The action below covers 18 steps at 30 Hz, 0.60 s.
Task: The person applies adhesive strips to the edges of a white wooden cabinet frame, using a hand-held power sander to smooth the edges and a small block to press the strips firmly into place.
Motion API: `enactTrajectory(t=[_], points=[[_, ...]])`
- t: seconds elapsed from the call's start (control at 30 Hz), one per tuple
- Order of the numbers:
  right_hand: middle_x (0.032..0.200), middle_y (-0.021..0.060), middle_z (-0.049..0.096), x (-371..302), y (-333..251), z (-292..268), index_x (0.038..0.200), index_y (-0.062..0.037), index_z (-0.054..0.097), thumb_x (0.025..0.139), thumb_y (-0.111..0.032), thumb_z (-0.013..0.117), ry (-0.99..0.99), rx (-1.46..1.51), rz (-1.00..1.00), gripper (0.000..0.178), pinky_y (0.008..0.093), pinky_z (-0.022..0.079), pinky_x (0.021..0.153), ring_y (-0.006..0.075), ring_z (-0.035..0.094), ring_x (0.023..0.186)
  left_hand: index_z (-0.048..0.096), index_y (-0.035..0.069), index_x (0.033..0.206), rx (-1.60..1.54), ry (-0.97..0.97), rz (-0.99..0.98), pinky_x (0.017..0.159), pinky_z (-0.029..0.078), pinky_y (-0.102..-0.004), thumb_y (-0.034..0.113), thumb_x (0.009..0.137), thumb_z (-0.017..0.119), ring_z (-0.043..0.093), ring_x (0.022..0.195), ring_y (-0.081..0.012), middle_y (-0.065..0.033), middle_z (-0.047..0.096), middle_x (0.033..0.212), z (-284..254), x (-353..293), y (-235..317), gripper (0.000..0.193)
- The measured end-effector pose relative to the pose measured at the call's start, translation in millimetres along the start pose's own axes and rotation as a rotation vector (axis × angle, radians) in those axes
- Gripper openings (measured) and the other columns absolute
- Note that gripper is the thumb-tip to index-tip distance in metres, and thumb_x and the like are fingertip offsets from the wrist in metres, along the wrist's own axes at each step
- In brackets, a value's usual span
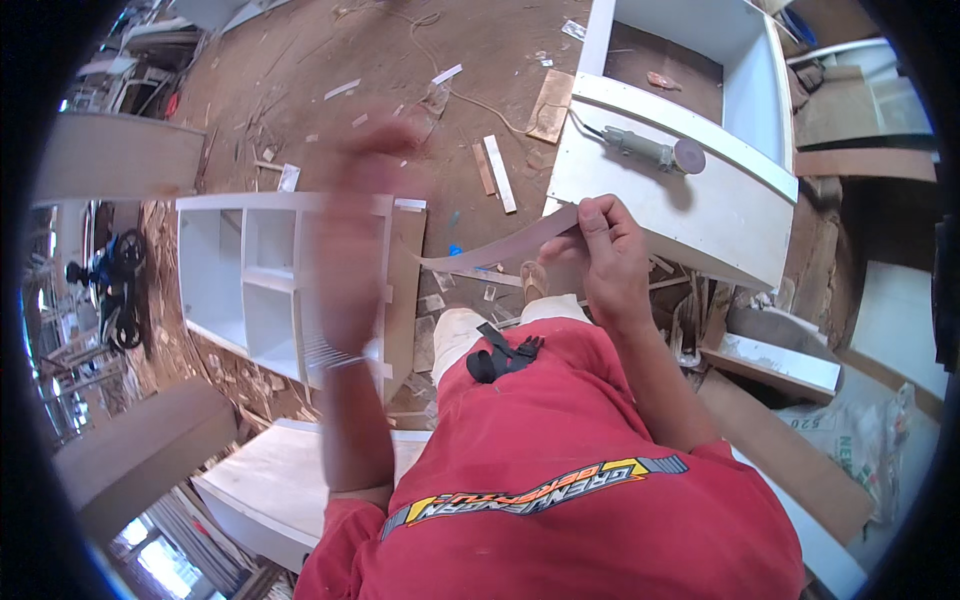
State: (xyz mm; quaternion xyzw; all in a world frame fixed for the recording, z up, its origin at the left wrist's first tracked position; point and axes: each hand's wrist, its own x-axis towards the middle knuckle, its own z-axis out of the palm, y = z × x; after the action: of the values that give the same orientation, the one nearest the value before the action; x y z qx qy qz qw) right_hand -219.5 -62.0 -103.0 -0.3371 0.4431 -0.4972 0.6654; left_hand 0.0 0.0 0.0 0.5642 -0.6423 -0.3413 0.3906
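My right hand (612, 255) pinches one end of a thin, bendy, greyish-pink strip (500, 248) between thumb and fingers. From there the strip curves down and leftward in the air, and its far end hangs near the edge of a white shelf unit (270, 202). My left hand (360, 200) is raised over that shelf unit and badly smeared by motion; its fingers cannot be made out. Beyond my right hand, a grey-green power tool with a round disc, like an angle grinder (640, 148), lies on the white board of a cabinet (680, 222).
The grinder's cord (480, 105) runs across the dirt floor among scattered offcuts such as a white strip of board (500, 174). Brown boards (145, 450) and a white panel (265, 480) lie at lower left. A motorcycle (118, 280) stands far left. Clear plastic wrapping (870, 440) sits at right.
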Motion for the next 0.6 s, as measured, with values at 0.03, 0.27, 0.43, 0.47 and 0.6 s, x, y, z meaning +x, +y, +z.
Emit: enactTrajectory(t=[0.03, 0.27, 0.43, 0.47, 0.6], points=[[0.088, 0.0148, 0.068, 6.3, 0.3, 2.7, 0.103, 0.0005, 0.052, 0.110, -0.028, 0.049, -0.008, 0.075, 0.010, 0.030, 0.0327, 0.064, 0.069, 0.0190, 0.072, 0.075, 0.065, 0.004, 0.129, 0.011, -0.010, 0.004, 0.092, 0.053, -0.0329, 0.016, 0.100, 0.064, 0.068, 0.107, -0.0187, -0.0126, 0.071, 0.118, 25.2, 62.3, -31.4, 0.032], [0.106, 0.0181, 0.070, 81.8, 30.6, -34.9, 0.115, 0.0016, 0.054, 0.112, -0.025, 0.041, 0.165, 0.226, 0.157, 0.030, 0.0348, 0.062, 0.074, 0.0218, 0.072, 0.081, 0.069, 0.001, 0.119, 0.022, -0.324, -0.270, 0.067, 0.052, -0.0273, 0.021, 0.102, 0.066, 0.062, 0.070, -0.0096, -0.0056, 0.070, 0.079, 88.7, 127.4, -102.1, 0.027], [0.115, 0.0238, 0.067, 158.1, 74.9, -109.9, 0.127, 0.0016, 0.047, 0.104, -0.015, 0.050, 0.599, 0.148, 0.241, 0.028, 0.0358, 0.061, 0.075, 0.0263, 0.071, 0.087, 0.070, -0.001, 0.115, 0.087, -0.442, -0.285, 0.063, 0.048, -0.0274, 0.024, 0.102, 0.066, 0.058, 0.067, -0.0096, -0.0055, 0.068, 0.078, 106.1, 211.8, -146.6, 0.029], [0.114, 0.0220, 0.067, 171.5, 84.2, -126.0, 0.127, 0.0003, 0.047, 0.099, -0.013, 0.055, 0.661, 0.175, 0.257, 0.032, 0.0360, 0.060, 0.074, 0.0269, 0.070, 0.088, 0.068, -0.001, 0.119, 0.084, -0.453, -0.287, 0.062, 0.048, -0.0293, 0.035, 0.096, 0.073, 0.057, 0.065, -0.0125, -0.0066, 0.065, 0.075, 114.1, 230.5, -162.7, 0.043], [0.111, 0.0197, 0.065, 217.7, 122.8, -161.5, 0.125, -0.0001, 0.047, 0.098, -0.013, 0.057, 0.928, 0.237, 0.242, 0.031, 0.0357, 0.060, 0.072, 0.0269, 0.069, 0.087, 0.062, 0.002, 0.120, 0.361, -0.752, -0.197, 0.067, 0.053, -0.0433, 0.053, 0.084, 0.079, 0.069, 0.072, -0.0343, -0.0164, 0.069, 0.080, 155.3, 313.6, -203.1, 0.065]])
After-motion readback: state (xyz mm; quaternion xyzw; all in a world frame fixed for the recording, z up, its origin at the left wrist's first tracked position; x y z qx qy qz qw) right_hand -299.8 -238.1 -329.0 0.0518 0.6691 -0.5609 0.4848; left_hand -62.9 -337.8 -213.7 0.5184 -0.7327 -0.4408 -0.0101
